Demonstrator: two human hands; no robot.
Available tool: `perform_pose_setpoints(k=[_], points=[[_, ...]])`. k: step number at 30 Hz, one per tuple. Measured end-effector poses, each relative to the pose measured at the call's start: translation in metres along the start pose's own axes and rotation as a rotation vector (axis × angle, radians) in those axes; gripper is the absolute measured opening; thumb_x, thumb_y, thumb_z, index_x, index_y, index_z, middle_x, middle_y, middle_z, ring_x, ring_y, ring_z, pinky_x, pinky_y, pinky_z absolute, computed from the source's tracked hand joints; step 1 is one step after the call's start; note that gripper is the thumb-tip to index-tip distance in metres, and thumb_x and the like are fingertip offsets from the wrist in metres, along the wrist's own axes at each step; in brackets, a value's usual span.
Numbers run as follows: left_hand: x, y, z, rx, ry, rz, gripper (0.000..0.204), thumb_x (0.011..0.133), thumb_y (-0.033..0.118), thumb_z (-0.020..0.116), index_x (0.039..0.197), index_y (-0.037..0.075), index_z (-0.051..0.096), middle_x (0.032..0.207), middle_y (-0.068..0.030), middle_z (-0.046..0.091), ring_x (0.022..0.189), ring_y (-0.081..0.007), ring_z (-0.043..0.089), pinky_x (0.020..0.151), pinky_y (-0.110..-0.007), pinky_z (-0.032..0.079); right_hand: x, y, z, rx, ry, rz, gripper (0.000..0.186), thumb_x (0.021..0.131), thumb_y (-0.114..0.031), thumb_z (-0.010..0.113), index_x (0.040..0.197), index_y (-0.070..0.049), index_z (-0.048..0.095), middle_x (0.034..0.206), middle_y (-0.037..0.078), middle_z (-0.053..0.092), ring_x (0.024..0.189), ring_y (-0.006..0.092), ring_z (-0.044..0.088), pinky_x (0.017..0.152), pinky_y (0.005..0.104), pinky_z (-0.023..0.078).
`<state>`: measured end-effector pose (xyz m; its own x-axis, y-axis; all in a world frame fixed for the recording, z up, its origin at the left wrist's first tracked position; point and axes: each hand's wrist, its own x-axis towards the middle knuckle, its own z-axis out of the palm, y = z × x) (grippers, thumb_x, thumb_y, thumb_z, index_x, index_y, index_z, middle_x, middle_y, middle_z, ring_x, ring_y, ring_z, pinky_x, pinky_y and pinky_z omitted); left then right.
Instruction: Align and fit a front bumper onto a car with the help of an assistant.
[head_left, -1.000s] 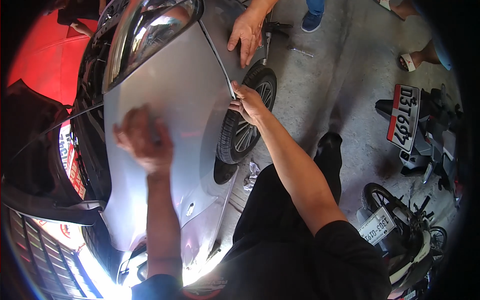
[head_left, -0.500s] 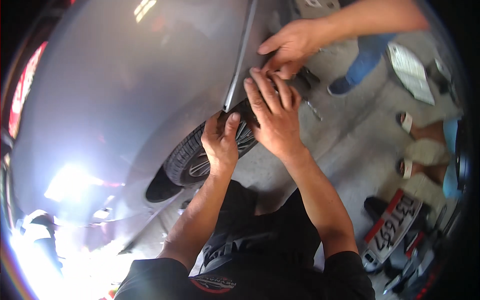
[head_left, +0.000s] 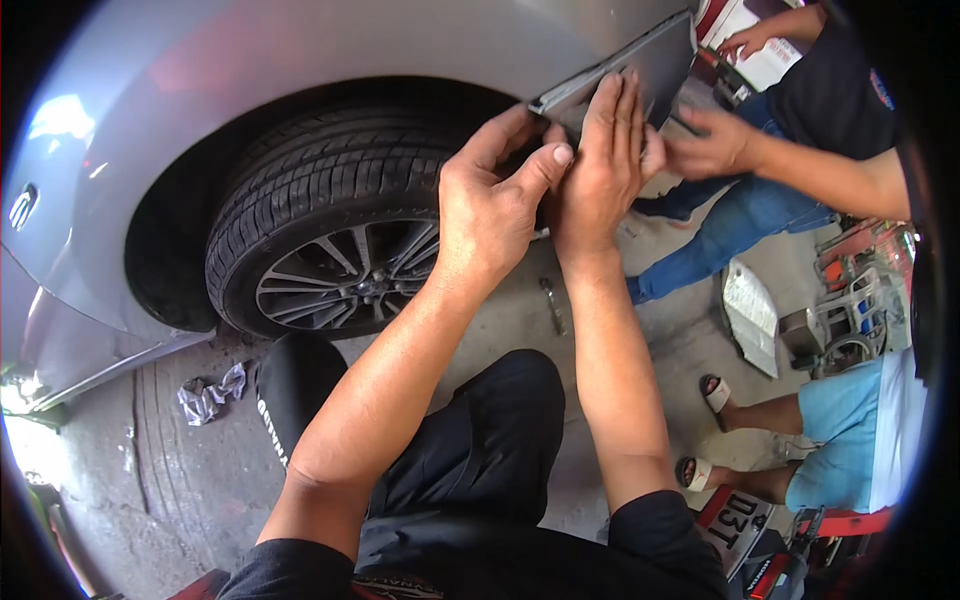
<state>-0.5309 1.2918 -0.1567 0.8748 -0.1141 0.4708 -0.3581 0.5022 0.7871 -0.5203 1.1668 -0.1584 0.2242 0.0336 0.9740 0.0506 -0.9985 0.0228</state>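
Grey car bodywork meets a grey bumper panel [head_left: 662, 62] along an open seam above the wheel [head_left: 345, 265]. My left hand [head_left: 490, 205] curls its fingers round the panel's lower corner by the wheel arch, thumb in front; the fingertips are partly hidden. Beside it, my right hand [head_left: 600, 175] lies with stretched fingers flat against the panel's outer face. Another person's hand [head_left: 710, 143] reaches in from the right, close to my right fingertips at the panel's lower edge.
A co-worker in jeans [head_left: 710, 245] stands beyond the panel, and a person in light blue shorts [head_left: 840, 430] at the right. A silvery sheet [head_left: 750, 315] and a slim tool [head_left: 552, 305] lie on the floor. Crumpled plastic [head_left: 212, 393] is below the wheel; a motorcycle plate [head_left: 735, 525] shows lower right.
My view has swung toward the wheel, which now shows more fully. Both my hands remain at the panel corner. The other person's hand has drawn back slightly from the panel.
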Motion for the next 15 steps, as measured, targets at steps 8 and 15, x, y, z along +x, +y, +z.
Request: perform_pose_setpoints(k=[8,15], points=[[0.018,0.009,0.018,-0.006,-0.066,-0.079,0.046,0.099,0.017,0.078,0.133,-0.009,0.065,0.117,-0.0151,0.075,0.108,-0.0184,0.069,0.096,-0.031,0.055,0.000,0.002,-0.010,0.089,0.000,-0.032,0.062,0.101,-0.020,0.065,0.153,0.009,0.045,0.153,0.036,0.050,0.141,0.0543,0.050,0.116,0.0593,0.044],[0.031,0.003,0.045,-0.126,0.078,-0.044,0.035,0.096,0.015,0.080,0.119,-0.008,0.068,0.119,-0.0143,0.073,0.107,-0.0186,0.070,0.096,-0.032,0.055,0.003,0.009,-0.013,0.112,0.051,0.011,0.049,0.101,-0.013,0.067,0.144,0.007,0.058,0.150,0.030,0.057,0.141,0.0468,0.055,0.115,0.0553,0.046]])
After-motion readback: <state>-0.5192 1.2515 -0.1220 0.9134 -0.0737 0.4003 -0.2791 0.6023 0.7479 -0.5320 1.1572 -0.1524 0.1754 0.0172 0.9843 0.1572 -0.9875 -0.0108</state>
